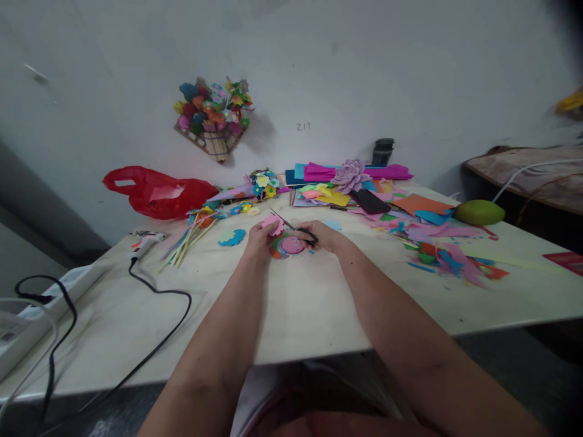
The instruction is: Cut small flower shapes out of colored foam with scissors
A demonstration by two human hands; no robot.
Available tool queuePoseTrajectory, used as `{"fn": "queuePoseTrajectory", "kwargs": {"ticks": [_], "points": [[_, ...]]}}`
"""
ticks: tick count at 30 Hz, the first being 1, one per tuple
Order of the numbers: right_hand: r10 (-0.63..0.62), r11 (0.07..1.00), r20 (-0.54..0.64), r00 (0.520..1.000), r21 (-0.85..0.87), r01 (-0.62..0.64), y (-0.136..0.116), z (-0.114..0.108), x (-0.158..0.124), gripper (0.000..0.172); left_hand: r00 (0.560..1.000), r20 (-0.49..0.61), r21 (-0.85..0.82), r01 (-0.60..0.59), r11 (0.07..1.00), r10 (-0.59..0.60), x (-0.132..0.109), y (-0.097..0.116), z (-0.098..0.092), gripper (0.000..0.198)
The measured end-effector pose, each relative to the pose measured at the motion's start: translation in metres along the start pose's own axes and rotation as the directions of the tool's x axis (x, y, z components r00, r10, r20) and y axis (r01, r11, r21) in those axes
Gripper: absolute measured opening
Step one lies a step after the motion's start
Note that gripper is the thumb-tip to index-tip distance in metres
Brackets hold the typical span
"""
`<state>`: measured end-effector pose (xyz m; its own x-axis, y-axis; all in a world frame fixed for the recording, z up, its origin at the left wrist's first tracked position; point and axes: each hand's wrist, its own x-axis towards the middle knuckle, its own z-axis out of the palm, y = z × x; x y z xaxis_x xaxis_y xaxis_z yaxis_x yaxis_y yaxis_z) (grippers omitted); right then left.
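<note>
Between the fingers of my left hand (259, 240) is a pink paper piece (273, 224) with a scalloped edge. My right hand (324, 235) grips a pair of scissors (306, 234) by its black handles, the blades pointing up and left beside the pink piece. On the table below both hands lie round paper pieces (292, 245) in pink, orange and blue, overlapping one another. Left of my left hand rests a blue scalloped paper piece (232, 237). Whether the blades touch the pink piece I cannot tell.
A hot glue gun (146, 244) with a black cord and a power strip (54, 303) lie at left, near a red plastic bag (159, 193). Paper scraps (455, 258), a dark phone (370, 201) and a green-yellow fruit (480, 212) are at right. Paper flowers (264, 184) stand behind.
</note>
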<state>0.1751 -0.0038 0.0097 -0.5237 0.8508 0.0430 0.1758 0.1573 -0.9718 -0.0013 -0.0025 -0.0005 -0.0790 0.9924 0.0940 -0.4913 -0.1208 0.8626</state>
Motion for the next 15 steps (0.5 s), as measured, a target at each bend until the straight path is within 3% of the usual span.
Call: {"fn": "queuePoseTrajectory", "kwargs": {"ticks": [15], "points": [[-0.002, 1.000, 0.006, 1.000, -0.008, 0.002, 0.0003, -0.0013, -0.0013, 0.021, 0.999, -0.035, 0.000, 0.007, 1.000, -0.007, 0.0000, 0.0014, 0.0007, 0.022]]}}
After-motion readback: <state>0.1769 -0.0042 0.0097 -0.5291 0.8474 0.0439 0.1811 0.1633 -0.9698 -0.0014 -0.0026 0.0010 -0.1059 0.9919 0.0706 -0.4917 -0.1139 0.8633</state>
